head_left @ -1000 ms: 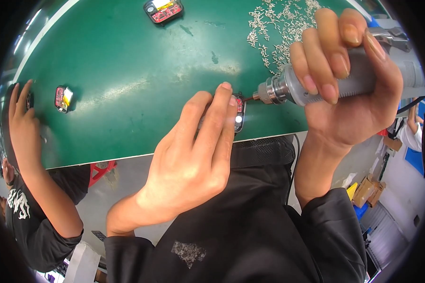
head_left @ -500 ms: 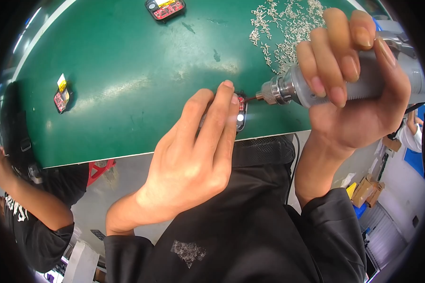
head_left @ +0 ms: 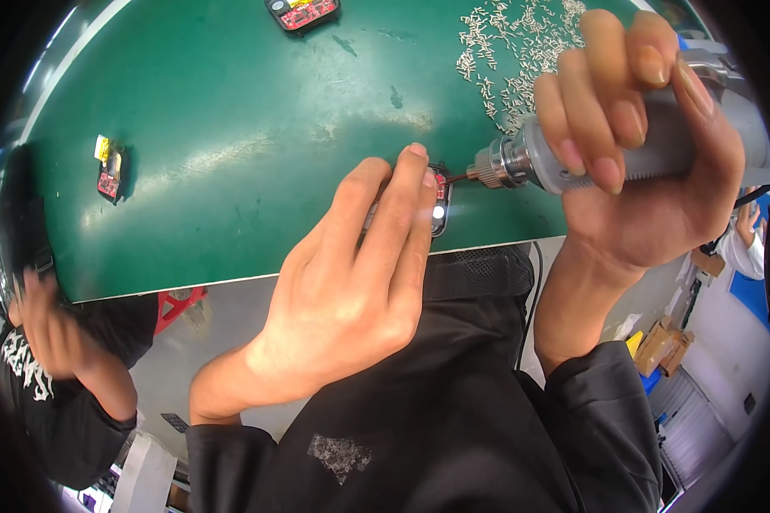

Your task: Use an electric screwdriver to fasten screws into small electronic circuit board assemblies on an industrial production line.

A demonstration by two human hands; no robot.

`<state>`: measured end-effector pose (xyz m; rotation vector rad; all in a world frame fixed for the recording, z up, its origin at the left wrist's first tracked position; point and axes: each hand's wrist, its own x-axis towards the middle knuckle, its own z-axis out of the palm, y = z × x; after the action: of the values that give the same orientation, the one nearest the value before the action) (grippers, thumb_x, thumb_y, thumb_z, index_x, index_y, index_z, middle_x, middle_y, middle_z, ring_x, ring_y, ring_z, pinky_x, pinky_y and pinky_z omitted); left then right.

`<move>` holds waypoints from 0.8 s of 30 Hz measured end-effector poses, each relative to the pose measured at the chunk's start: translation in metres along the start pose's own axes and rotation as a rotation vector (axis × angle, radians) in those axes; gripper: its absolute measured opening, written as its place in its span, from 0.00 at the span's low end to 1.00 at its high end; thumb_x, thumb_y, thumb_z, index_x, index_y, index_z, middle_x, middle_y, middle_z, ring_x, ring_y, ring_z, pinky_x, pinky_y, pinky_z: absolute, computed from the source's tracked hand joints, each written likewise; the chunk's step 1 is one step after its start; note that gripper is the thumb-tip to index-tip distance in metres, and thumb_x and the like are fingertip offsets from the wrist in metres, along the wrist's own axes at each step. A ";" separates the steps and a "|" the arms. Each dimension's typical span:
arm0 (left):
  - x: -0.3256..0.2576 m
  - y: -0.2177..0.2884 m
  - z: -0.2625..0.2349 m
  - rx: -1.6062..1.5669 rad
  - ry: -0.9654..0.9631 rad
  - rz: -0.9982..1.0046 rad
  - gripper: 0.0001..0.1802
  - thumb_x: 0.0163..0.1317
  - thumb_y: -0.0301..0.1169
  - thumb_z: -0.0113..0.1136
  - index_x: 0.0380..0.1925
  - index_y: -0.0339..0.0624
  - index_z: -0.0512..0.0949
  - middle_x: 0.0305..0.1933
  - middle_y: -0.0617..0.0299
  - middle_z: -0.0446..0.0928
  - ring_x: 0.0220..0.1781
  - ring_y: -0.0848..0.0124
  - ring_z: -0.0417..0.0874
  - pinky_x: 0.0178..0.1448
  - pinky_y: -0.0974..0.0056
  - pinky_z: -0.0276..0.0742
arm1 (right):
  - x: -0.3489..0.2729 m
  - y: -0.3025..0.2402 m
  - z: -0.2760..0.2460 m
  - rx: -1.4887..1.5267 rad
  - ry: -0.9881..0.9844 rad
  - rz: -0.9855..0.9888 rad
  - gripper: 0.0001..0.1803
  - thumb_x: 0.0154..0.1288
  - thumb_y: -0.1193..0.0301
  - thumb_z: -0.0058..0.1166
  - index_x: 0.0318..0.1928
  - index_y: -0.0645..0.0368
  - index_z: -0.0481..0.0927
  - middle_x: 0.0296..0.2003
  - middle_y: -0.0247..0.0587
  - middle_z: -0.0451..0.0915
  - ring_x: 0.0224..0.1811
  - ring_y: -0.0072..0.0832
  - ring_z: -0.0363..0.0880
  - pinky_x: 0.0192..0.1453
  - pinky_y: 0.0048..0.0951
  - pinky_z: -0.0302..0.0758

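Near the front edge of the green table, my left hand [head_left: 351, 265] is closed over a small black-cased device [head_left: 441, 205] with a red circuit board. Its fingers press the device against the tabletop and hide most of it. Wrapped in the fingers of my right hand [head_left: 633, 162] is a grey electric screwdriver [head_left: 535, 158] with a metal collar, lying almost level. The thin bit points left and its tip meets the red board at the upper right part of the device. Whether a screw sits under the tip is too small to tell.
Many loose small screws [head_left: 522, 68] are scattered at the far right of the green table [head_left: 231, 214]. Similar open devices lie at the back [head_left: 304, 13] and the left [head_left: 109, 175]. A co-worker's hand [head_left: 51, 329] shows at the far left. Cardboard boxes [head_left: 659, 346] stand at right.
My hands, the electric screwdriver and the device have hardly moved. The co-worker's hand at the left has swung inward and is blurred.
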<state>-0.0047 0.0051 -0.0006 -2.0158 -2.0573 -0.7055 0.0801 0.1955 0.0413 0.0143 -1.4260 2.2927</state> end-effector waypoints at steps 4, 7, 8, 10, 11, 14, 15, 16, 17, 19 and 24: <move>-0.001 0.000 0.002 0.001 0.034 0.013 0.21 0.32 0.20 0.58 0.32 0.19 0.79 0.44 0.40 0.76 0.43 0.54 0.77 0.42 0.62 0.81 | 0.000 0.000 0.003 -0.031 -0.017 0.008 0.11 0.65 0.63 0.39 0.35 0.58 0.68 0.22 0.30 0.63 0.15 0.16 0.59 0.27 0.22 0.62; -0.004 -0.001 0.004 0.033 0.050 0.027 0.20 0.34 0.20 0.59 0.32 0.19 0.79 0.44 0.40 0.77 0.43 0.55 0.77 0.41 0.63 0.81 | 0.003 0.002 0.006 -0.050 -0.037 0.018 0.11 0.65 0.63 0.39 0.34 0.57 0.68 0.22 0.30 0.63 0.15 0.16 0.58 0.26 0.22 0.62; -0.005 -0.001 0.003 0.034 0.051 0.023 0.20 0.34 0.20 0.59 0.32 0.19 0.79 0.44 0.40 0.77 0.43 0.55 0.77 0.41 0.63 0.81 | 0.004 0.003 0.007 -0.058 -0.044 0.022 0.11 0.65 0.63 0.39 0.34 0.57 0.68 0.21 0.30 0.63 0.15 0.16 0.58 0.26 0.22 0.62; -0.005 0.000 0.001 0.034 0.017 0.017 0.19 0.35 0.20 0.59 0.32 0.20 0.80 0.44 0.41 0.77 0.43 0.55 0.77 0.40 0.64 0.81 | 0.005 0.003 0.008 -0.078 -0.055 0.029 0.11 0.65 0.63 0.39 0.33 0.57 0.68 0.21 0.30 0.63 0.14 0.16 0.58 0.25 0.22 0.62; -0.005 0.000 0.002 0.033 0.022 0.017 0.19 0.35 0.20 0.59 0.32 0.20 0.80 0.44 0.41 0.77 0.43 0.55 0.77 0.40 0.64 0.81 | 0.005 0.002 0.008 -0.091 -0.059 0.032 0.11 0.65 0.63 0.39 0.33 0.57 0.68 0.21 0.30 0.63 0.14 0.16 0.58 0.25 0.22 0.62; -0.003 0.002 0.001 -0.024 0.004 0.002 0.23 0.36 0.15 0.60 0.38 0.18 0.76 0.50 0.43 0.75 0.42 0.55 0.77 0.37 0.59 0.79 | 0.005 -0.003 0.011 -0.107 -0.098 0.043 0.11 0.64 0.63 0.39 0.31 0.56 0.67 0.20 0.31 0.63 0.13 0.17 0.57 0.23 0.23 0.61; 0.000 0.002 0.001 -0.017 -0.004 0.017 0.23 0.35 0.15 0.60 0.39 0.18 0.76 0.51 0.42 0.75 0.42 0.54 0.76 0.37 0.59 0.79 | 0.005 -0.004 0.012 -0.114 -0.125 0.054 0.11 0.64 0.63 0.38 0.29 0.56 0.66 0.19 0.31 0.63 0.12 0.17 0.56 0.22 0.24 0.61; 0.001 0.003 0.000 -0.006 -0.017 0.027 0.24 0.35 0.15 0.60 0.39 0.18 0.75 0.51 0.41 0.74 0.42 0.54 0.76 0.37 0.60 0.79 | 0.005 0.009 0.018 0.072 -0.085 -0.055 0.11 0.64 0.63 0.38 0.29 0.56 0.65 0.19 0.33 0.64 0.11 0.18 0.55 0.20 0.24 0.61; 0.002 0.004 -0.001 0.005 -0.018 0.024 0.24 0.35 0.15 0.60 0.39 0.18 0.75 0.51 0.41 0.74 0.42 0.54 0.76 0.37 0.60 0.79 | 0.007 0.007 0.017 0.079 -0.094 -0.058 0.11 0.64 0.63 0.38 0.29 0.56 0.65 0.19 0.33 0.64 0.11 0.18 0.55 0.20 0.24 0.61; 0.003 0.003 -0.006 0.075 -0.046 0.070 0.18 0.39 0.20 0.60 0.34 0.20 0.79 0.47 0.38 0.77 0.44 0.54 0.76 0.46 0.62 0.80 | 0.010 0.003 0.015 -0.060 -0.130 0.042 0.11 0.63 0.63 0.39 0.29 0.57 0.65 0.19 0.33 0.64 0.11 0.18 0.54 0.20 0.24 0.60; 0.002 0.002 -0.012 0.008 -0.055 0.010 0.21 0.43 0.21 0.58 0.40 0.20 0.77 0.50 0.40 0.75 0.47 0.52 0.76 0.49 0.60 0.78 | 0.011 0.005 0.032 -0.152 -0.055 0.077 0.12 0.62 0.64 0.44 0.27 0.58 0.63 0.19 0.34 0.61 0.12 0.17 0.52 0.18 0.22 0.57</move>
<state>-0.0051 0.0012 0.0107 -2.0621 -2.0749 -0.6461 0.0610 0.1705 0.0541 -0.0240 -1.6519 2.2539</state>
